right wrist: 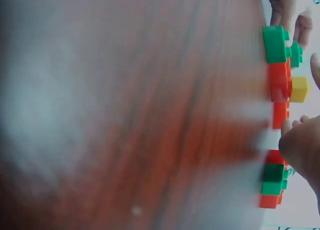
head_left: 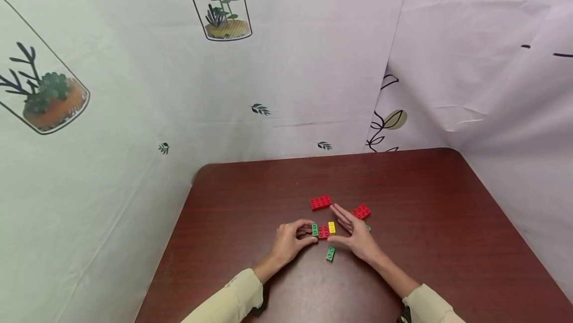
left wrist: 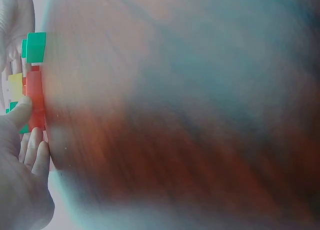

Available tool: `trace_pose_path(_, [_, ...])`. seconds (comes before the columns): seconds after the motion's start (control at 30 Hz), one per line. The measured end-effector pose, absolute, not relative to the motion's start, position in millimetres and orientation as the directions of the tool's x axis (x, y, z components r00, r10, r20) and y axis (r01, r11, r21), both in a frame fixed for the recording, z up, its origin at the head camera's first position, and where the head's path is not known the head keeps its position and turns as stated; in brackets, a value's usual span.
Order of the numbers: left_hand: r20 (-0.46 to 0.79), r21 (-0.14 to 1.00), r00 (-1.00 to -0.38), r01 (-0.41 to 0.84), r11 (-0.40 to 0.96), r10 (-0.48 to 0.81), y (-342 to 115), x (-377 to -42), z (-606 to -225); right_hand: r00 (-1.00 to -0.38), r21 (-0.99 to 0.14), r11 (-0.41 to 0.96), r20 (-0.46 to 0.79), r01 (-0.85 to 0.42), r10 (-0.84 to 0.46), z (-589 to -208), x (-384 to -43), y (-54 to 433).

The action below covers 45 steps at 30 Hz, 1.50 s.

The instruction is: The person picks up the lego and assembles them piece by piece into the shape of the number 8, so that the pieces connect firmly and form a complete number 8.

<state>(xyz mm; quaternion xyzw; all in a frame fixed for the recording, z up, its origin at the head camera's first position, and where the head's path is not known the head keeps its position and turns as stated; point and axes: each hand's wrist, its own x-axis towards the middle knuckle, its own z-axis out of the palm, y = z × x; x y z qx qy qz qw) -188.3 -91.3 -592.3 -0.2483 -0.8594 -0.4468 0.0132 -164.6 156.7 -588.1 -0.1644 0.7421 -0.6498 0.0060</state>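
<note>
A small brick stack stands between my hands: a red toy brick (head_left: 324,233) below, a green brick (head_left: 315,230) on its left end and a yellow brick (head_left: 332,228) on its right end. My left hand (head_left: 286,242) holds the stack's left end, thumb on the near side and fingers curled on the far side. On the other side my right hand (head_left: 359,239) is spread, its fingers straight and its thumb beside the yellow end. In the right wrist view the yellow brick (right wrist: 299,89) sticks up above the red one.
A loose green brick (head_left: 330,254) lies just nearer than the stack. Beyond it is a red brick (head_left: 320,203); another red brick (head_left: 361,211) and a partly hidden green brick (head_left: 368,228) lie behind my right hand. Printed cloth (head_left: 291,64) borders the brown table (head_left: 241,198).
</note>
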Motion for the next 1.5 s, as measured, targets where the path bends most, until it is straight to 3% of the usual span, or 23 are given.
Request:
trace_pose_path(0.3, [0.238,0.764,-0.879,0.432,0.480,0.413,-91.1,-187.7,-592.2,-0.932,-0.978,0.046,0.179,-0.203,-0.317,-591.1,-172.4,162.5])
trace_pose_path(0.6, [0.231,0.772,-0.881,0.424,0.474,0.413,-90.9,-188.5,-592.7,-0.933,-0.965,0.141,0.166,-0.220,-0.321,-591.2,-172.0,163.6])
trace_pose_path(0.93, [0.303,0.757,-0.853,0.486,0.436,0.425,-91.5,-190.1,-595.7,-0.927,-0.932,0.249,0.173,-0.264,-0.334,-587.1,-172.1,165.6])
trace_pose_path(1.5, [0.276,0.752,-0.862,0.469,0.463,0.425,-91.1,-190.0,-593.7,-0.906,-0.932,0.215,0.196,-0.291,-0.376,-587.8,-176.5,166.9])
